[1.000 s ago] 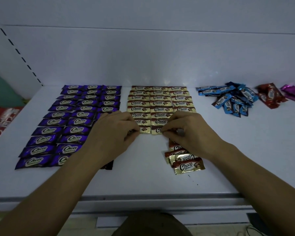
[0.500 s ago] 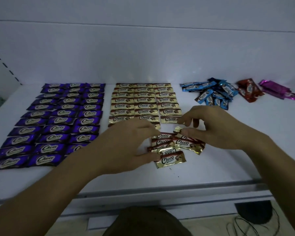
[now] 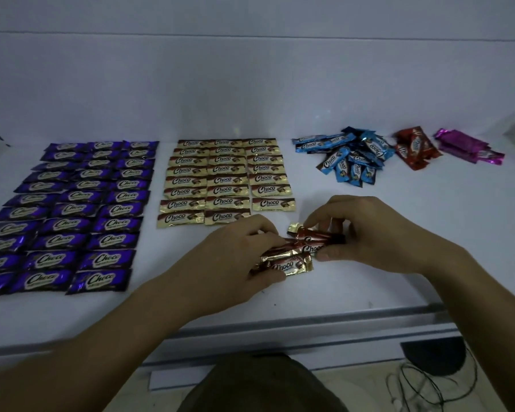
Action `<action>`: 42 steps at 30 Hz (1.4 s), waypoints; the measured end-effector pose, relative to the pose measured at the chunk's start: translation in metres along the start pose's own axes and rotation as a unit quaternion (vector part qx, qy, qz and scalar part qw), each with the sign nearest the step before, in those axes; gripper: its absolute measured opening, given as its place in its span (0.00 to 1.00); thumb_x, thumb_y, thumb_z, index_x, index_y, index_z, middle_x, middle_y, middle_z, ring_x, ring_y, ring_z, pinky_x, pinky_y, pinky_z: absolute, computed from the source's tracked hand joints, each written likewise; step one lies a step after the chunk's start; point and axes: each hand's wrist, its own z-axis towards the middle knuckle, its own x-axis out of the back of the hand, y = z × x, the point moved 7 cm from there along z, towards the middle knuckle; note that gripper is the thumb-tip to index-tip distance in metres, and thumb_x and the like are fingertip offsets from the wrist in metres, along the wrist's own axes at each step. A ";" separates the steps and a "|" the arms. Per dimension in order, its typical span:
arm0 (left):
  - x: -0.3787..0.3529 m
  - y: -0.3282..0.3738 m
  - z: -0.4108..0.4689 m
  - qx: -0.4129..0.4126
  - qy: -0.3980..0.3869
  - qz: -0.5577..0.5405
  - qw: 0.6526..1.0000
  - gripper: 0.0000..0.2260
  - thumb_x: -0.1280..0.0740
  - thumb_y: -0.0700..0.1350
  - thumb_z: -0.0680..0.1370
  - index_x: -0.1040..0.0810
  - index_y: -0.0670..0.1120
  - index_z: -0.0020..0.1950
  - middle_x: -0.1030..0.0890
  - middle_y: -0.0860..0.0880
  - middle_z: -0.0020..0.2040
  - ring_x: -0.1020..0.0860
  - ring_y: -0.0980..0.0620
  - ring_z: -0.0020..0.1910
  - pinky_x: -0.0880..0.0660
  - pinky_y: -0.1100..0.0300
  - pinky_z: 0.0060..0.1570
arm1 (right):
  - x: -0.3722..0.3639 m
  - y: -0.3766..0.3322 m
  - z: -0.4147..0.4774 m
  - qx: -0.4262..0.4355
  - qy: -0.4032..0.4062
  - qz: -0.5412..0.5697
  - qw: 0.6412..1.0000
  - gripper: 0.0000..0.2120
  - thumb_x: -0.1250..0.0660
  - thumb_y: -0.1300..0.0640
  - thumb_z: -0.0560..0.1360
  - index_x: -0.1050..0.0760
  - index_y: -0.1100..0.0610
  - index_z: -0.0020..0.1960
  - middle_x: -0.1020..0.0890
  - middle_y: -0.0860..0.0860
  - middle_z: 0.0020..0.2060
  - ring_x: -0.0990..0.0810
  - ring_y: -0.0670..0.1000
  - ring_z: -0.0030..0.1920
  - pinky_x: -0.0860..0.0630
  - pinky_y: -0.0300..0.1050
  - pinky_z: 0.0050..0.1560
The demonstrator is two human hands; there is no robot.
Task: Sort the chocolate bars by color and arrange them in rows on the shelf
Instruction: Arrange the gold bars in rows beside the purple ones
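Observation:
Purple bars (image 3: 72, 209) lie in three neat columns at the left of the white shelf (image 3: 399, 233). Gold bars (image 3: 223, 179) fill three columns in the middle. In front of them sits a small loose stack of gold bars (image 3: 292, 261). My left hand (image 3: 238, 257) grips the stack's left end, fingers curled over it. My right hand (image 3: 366, 230) pinches the top gold bar (image 3: 315, 237) of the stack at its right end. Blue bars (image 3: 348, 157) lie heaped at the back right, with red bars (image 3: 415, 148) and magenta bars (image 3: 470, 147) beyond.
The shelf's grey front rail (image 3: 309, 325) runs below my forearms. The white back wall (image 3: 250, 84) stands behind the rows. Cables (image 3: 422, 388) and a dark object lie on the floor at lower right.
Both hands left the gold rows' front edge and drew back to the loose gold stack. The left hand closed on its left end, the right took the top bar.

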 end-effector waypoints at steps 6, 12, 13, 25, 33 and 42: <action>-0.013 0.017 0.017 0.000 0.012 -0.018 1.000 0.19 0.30 0.56 0.76 0.22 0.52 0.66 0.24 0.56 0.60 0.25 0.58 0.54 0.24 0.61 0.55 | 0.010 0.018 -0.022 0.003 0.012 0.053 0.999 0.15 0.21 0.49 0.67 0.21 0.42 0.51 0.20 0.40 0.42 0.21 0.48 0.43 0.25 0.37 0.37; -0.014 0.023 0.030 0.013 0.049 -0.048 0.998 0.11 0.29 0.55 0.75 0.21 0.53 0.54 0.20 0.58 0.48 0.25 0.60 0.46 0.28 0.70 0.43 | 0.019 0.031 -0.039 -0.002 0.050 0.073 0.996 0.09 0.22 0.51 0.69 0.19 0.46 0.46 0.19 0.42 0.40 0.20 0.48 0.42 0.23 0.42 0.38; -0.013 0.023 0.030 0.015 0.059 -0.050 0.997 0.10 0.31 0.57 0.75 0.22 0.54 0.52 0.20 0.58 0.47 0.25 0.59 0.45 0.27 0.70 0.43 | 0.019 0.033 -0.041 -0.002 0.053 0.073 0.996 0.08 0.22 0.51 0.69 0.19 0.46 0.46 0.19 0.42 0.41 0.20 0.48 0.43 0.23 0.42 0.39; 0.021 0.009 0.008 0.059 0.130 -0.101 0.984 0.09 0.35 0.54 0.76 0.16 0.54 0.49 0.21 0.63 0.43 0.22 0.58 0.46 0.29 0.71 0.46 | 0.038 0.026 -0.018 0.002 0.090 0.155 0.984 0.04 0.25 0.55 0.73 0.19 0.49 0.45 0.17 0.43 0.39 0.20 0.48 0.41 0.23 0.44 0.40; 0.044 -0.042 -0.037 0.183 0.130 -0.069 0.972 0.06 0.28 0.50 0.74 0.19 0.60 0.50 0.20 0.67 0.42 0.22 0.62 0.44 0.32 0.73 0.37 | 0.009 -0.009 0.041 0.023 0.081 0.122 0.989 0.07 0.23 0.54 0.71 0.20 0.51 0.45 0.18 0.42 0.38 0.20 0.41 0.38 0.27 0.31 0.38; 0.037 -0.050 -0.048 0.159 0.158 0.025 0.974 0.14 0.34 0.58 0.77 0.16 0.50 0.52 0.21 0.56 0.50 0.23 0.58 0.48 0.26 0.63 0.49 | -0.014 -0.017 0.047 0.056 0.148 0.015 0.987 0.07 0.27 0.48 0.74 0.18 0.49 0.50 0.20 0.45 0.46 0.24 0.46 0.48 0.26 0.43 0.49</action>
